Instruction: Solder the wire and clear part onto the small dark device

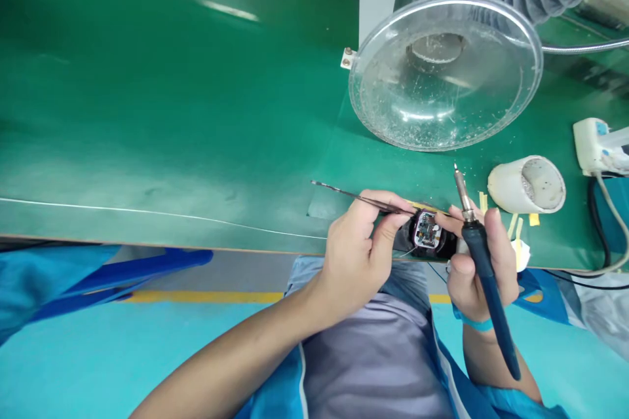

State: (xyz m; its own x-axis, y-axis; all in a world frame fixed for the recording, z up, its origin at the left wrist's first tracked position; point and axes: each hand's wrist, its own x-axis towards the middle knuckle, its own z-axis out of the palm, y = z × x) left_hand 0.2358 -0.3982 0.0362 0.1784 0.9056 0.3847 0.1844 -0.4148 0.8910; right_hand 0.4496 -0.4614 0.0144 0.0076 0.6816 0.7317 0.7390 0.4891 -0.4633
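The left hand (356,255) pinches a pair of tweezers (361,198) between thumb and fingers, closed on them, their tips laid toward the small black device (426,234) with its circuit board exposed. The device sits at the near edge of the green table (196,111), held up between both hands so the board faces the eyes. The right hand (479,262) is curled shut around a soldering iron (484,262), tip pointing up and away from the board, which keeps the heat off it. A clear round fume hood (445,72) hangs just beyond, close enough to draw smoke. A white cup (528,184) lies to the right.
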